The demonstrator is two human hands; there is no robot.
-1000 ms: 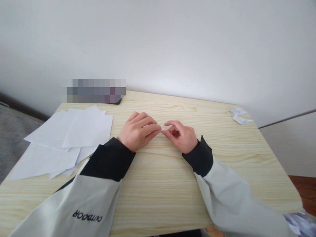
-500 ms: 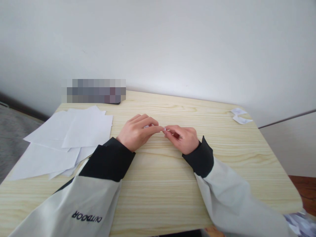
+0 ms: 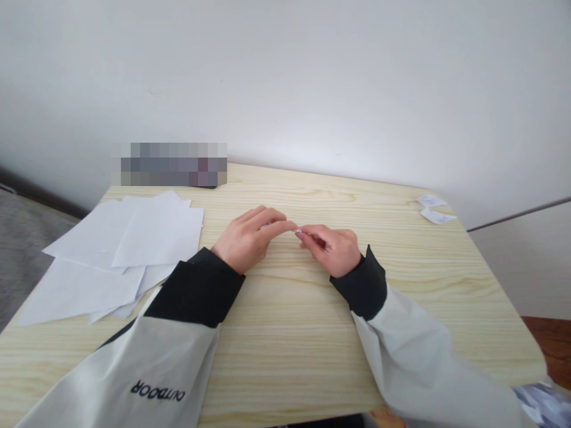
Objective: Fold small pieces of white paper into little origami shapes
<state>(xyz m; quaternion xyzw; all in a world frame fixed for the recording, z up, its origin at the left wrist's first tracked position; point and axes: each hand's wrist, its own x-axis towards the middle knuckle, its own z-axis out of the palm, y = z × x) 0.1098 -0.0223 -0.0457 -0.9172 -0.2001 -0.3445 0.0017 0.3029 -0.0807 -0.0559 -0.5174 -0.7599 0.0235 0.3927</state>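
Close together over the middle of the table, my left hand (image 3: 248,239) and my right hand (image 3: 332,247) pinch a small piece of white paper (image 3: 297,230) between their fingertips. Most of the paper is covered by the fingers, and a sliver of white also shows under the left hand's curled fingers. The thumb and index finger of each hand are closed on it. How the paper is folded or rolled cannot be made out.
White paper sheets (image 3: 156,232) lie overlapping at the left of the wood-grain table (image 3: 285,345). A blurred-out dark object (image 3: 172,166) stands at the back left by the wall. Small folded papers (image 3: 435,215) lie at the right back corner. Crumpled whitish material (image 3: 542,405) shows at lower right.
The fingertips have shifted slightly on the paper, the left index finger lying a little higher and straighter. Everything else stays in place.
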